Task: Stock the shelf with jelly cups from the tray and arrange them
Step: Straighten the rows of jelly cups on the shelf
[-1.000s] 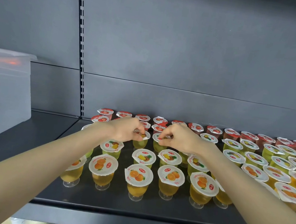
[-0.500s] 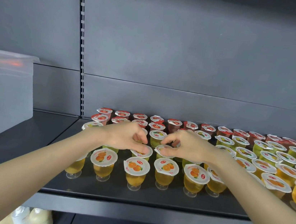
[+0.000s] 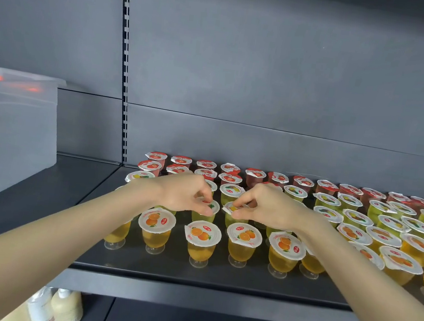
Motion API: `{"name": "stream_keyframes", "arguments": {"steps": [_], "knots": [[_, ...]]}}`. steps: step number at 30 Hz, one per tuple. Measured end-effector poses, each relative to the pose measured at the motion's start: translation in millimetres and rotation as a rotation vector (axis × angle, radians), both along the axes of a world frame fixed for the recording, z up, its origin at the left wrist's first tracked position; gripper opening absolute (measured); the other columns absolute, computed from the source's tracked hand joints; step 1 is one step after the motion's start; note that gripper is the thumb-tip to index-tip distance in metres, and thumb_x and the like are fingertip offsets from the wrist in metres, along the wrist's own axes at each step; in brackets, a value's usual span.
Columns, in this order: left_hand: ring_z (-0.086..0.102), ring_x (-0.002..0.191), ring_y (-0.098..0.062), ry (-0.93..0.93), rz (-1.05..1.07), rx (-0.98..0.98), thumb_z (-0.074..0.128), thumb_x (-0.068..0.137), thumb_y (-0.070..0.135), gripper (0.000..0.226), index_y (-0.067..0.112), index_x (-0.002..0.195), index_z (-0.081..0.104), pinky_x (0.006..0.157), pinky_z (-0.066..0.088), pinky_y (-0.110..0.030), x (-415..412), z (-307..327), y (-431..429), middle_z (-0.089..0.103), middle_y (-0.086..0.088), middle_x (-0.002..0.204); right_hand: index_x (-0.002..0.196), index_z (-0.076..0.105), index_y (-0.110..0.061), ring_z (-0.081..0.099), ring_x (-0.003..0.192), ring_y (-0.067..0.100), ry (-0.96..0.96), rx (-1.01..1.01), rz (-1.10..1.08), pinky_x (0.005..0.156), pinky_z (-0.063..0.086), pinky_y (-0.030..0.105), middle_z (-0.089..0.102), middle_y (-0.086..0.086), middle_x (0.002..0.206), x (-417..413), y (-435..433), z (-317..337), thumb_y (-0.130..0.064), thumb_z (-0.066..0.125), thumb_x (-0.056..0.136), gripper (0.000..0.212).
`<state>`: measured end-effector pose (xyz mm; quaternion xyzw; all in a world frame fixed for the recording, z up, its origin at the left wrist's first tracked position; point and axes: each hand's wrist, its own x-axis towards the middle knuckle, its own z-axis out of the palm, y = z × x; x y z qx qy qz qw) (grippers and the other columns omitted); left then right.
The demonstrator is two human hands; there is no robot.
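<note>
Clear footed jelly cups with printed foil lids [image 3: 202, 234] stand in rows on the dark metal shelf [image 3: 190, 274]. My left hand [image 3: 182, 195] and right hand [image 3: 269, 208] each have fingers [image 3: 205, 191] clamped on one second-row rim. I judge a careless tug could topple the crowded neighbours.

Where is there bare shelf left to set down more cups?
Bare shelf lies between the clear bin and the leftmost cups, plus a narrow strip before the orange cups. Rows are packed around the left hand and right hand.

Bare left hand [image 3: 182, 192], bare right hand [image 3: 269, 208], both forearms [image 3: 61, 234] bare
</note>
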<state>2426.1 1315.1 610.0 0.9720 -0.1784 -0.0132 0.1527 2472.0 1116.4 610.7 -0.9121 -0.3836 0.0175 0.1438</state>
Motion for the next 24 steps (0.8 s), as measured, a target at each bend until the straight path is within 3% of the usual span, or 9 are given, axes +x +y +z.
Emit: {"name": "stream_keyframes", "arguments": {"steps": [3, 7, 12, 20, 24], "knots": [[0.056, 0.089, -0.012, -0.056, 0.004, -0.01, 0.06, 0.089, 0.03, 0.029, 0.013, 0.111, 0.069, 0.071, 0.046, -0.017, -1.3, -0.6, 2.7, 0.06, 0.005, 0.096, 0.119, 0.065, -0.014, 0.062, 0.089, 0.011, -0.026, 0.01, -0.017, 0.077, 0.052, 0.024, 0.066, 0.001, 0.114, -0.8, 4.0, -2.8, -0.027, 0.061, 0.09, 0.032], [0.057, 0.086, -0.011, -0.103, 0.012, -0.024, 0.061, 0.088, 0.03, 0.027, 0.014, 0.108, 0.071, 0.066, 0.041, -0.014, -0.9, -5.7, 5.9, 0.067, 0.001, 0.098, 0.116, 0.067, -0.014, 0.054, 0.077, 0.007, -0.061, 0.024, -0.029, 0.065, 0.041, 0.015, 0.059, -0.006, 0.098, -3.1, 6.6, -5.0, -0.028, 0.06, 0.091, 0.03], [0.056, 0.09, -0.01, -0.075, -0.016, 0.001, 0.058, 0.091, 0.025, 0.028, 0.014, 0.115, 0.067, 0.072, 0.04, -0.014, -1.5, -5.0, 7.3, 0.065, 0.003, 0.107, 0.116, 0.068, -0.019, 0.049, 0.108, 0.012, -0.136, -0.02, -0.062, 0.091, 0.048, 0.037, 0.054, -0.002, 0.121, -5.0, 4.4, -8.9, -0.033, 0.059, 0.091, 0.03], [0.051, 0.084, -0.009, -0.093, -0.003, 0.007, 0.057, 0.092, 0.023, 0.029, 0.013, 0.118, 0.064, 0.062, 0.033, -0.011, -1.3, -8.4, 5.7, 0.056, 0.006, 0.094, 0.118, 0.066, -0.017, 0.056, 0.109, 0.017, -0.084, -0.032, -0.083, 0.093, 0.05, 0.036, 0.059, 0.001, 0.125, -7.1, 9.7, -7.2, -0.026, 0.059, 0.092, 0.029], [0.05, 0.086, -0.009, -0.099, 0.014, 0.018, 0.058, 0.091, 0.024, 0.03, 0.013, 0.119, 0.064, 0.067, 0.035, -0.013, -0.8, -8.4, 4.5, 0.057, 0.005, 0.097, 0.12, 0.065, -0.017, 0.055, 0.113, 0.017, -0.062, -0.035, -0.102, 0.095, 0.049, 0.036, 0.056, 0.0, 0.129, -8.5, 10.9, -7.3, -0.025, 0.059, 0.092, 0.029]]}}
